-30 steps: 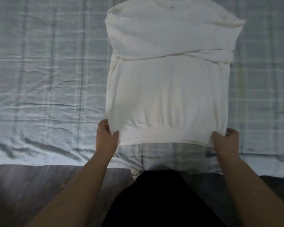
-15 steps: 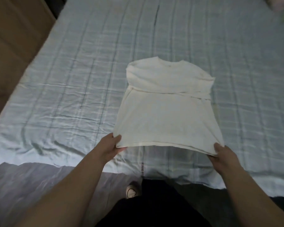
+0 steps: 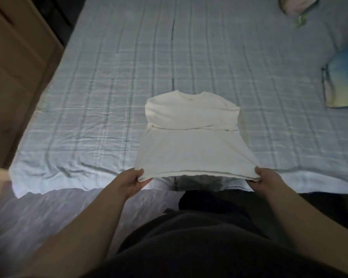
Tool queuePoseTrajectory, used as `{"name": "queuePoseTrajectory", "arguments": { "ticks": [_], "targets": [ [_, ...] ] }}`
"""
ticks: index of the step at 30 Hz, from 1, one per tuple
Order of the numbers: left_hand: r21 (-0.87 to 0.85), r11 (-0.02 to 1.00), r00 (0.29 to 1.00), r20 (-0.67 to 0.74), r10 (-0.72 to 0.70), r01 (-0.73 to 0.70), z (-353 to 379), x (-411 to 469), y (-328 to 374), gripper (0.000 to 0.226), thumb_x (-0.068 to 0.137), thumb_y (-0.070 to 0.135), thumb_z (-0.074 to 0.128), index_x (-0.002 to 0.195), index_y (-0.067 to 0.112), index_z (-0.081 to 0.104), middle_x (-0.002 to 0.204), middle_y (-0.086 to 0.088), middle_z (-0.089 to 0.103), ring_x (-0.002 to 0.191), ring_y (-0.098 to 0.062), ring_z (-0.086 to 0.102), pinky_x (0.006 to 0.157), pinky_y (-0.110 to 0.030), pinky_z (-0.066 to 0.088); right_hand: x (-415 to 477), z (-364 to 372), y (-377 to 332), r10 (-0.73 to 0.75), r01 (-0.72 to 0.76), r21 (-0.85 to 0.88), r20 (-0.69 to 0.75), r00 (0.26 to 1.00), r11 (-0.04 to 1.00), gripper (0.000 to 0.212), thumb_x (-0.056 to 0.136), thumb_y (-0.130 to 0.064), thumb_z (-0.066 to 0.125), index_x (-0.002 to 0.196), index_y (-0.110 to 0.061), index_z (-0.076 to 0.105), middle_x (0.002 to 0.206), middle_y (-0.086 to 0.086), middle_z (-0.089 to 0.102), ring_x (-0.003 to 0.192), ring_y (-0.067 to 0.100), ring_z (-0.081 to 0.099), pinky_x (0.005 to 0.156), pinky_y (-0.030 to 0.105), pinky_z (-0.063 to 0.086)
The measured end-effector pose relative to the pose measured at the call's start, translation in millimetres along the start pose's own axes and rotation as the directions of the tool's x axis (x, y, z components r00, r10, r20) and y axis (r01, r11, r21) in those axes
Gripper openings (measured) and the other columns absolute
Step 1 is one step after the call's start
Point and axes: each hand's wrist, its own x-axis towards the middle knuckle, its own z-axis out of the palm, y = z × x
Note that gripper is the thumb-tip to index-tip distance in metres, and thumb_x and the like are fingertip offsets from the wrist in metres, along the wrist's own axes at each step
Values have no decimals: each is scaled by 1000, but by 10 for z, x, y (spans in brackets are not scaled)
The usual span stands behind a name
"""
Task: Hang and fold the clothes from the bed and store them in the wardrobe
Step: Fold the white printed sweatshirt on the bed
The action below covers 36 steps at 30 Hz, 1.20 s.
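White sweater (image 3: 191,141) lies near the bed's (image 3: 109,97) front edge, sleeves folded across the chest, collar pointing away. Left hand (image 3: 132,182) has its fingers pinched on the hem's left corner, right hand (image 3: 267,180) pinched on the right corner, hem lifted a bit off the sheet. Plenty of bare sheet left of the sweater and beyond it. A colourful folded item (image 3: 342,81) sits well off to the sweater's right.

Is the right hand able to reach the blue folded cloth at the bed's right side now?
Probably not yet: the right hand grips the white shirt hem, and the blue folded cloth lies well away.
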Motion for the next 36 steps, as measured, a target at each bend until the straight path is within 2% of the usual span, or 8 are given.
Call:
{"name": "queuePoseTrajectory", "arguments": {
  "ticks": [5,8,14,18,22,24,27,36],
  "targets": [
    [27,996,996,12,-83,83,-171,-28,-73,44,104,-4,32,148,-4,34,148,-25,43,134,-36,46,106,-50,37,16,-143,42,69,-70,-35,-34,997,997,38,103,-5,44,141,-3,44,144,17,50,123,34,53,90,45,46],
    [-34,997,998,-13,-69,69,-43,89,-2,32,102,-7,37,133,-7,45,130,-26,55,107,-37,60,100,-50,44,106,-47,-22,70,-70,-32,-22,997,997,41,101,-3,47,142,-3,45,142,17,52,116,33,56,89,43,48],
    [-64,997,994,-99,45,-51,359,451,437,12,99,-9,45,104,-8,56,134,-25,55,105,-36,61,84,-45,54,428,511,-451,2,1,-82,35,999,997,17,98,-2,53,115,-2,56,126,19,59,92,28,63,77,38,52],
    [-45,984,980,-107,167,-172,743,669,856,50,98,-9,48,145,4,39,148,-18,40,109,-33,62,82,-44,60,717,963,-865,-85,87,-108,20,996,990,29,95,4,54,124,4,51,125,25,53,94,30,61,73,37,58],
    [170,959,961,-120,248,-226,1152,929,1270,19,95,-2,55,108,7,66,113,-20,62,90,-29,68,64,-36,61,1005,1392,-1246,-164,192,-299,117,980,935,28,93,6,51,119,-5,55,110,17,54,92,30,61,63,38,59],
    [204,959,960,-159,231,-197,1357,1091,1472,10,94,3,57,95,9,65,97,-17,67,77,-27,71,64,-37,60,1157,1594,-1434,-147,197,-372,158,976,907,14,94,0,52,95,-10,61,96,13,59,82,24,61,51,30,57],
    [219,964,961,-198,194,-150,1612,1355,1737,8,93,11,57,91,14,64,79,-8,75,71,-21,75,70,-37,56,1462,1878,-1689,-112,160,-516,124,986,842,8,93,-10,58,93,-18,60,88,3,59,72,16,59,45,21,52],
    [170,971,966,-171,194,-165,2055,2229,2219,21,102,22,38,103,14,57,106,-13,71,93,-20,70,75,-34,51,2271,2647,-1965,31,-13,-207,83,996,978,9,91,-6,61,85,-11,66,56,1,66,48,7,63,47,18,49]
  ]
}}
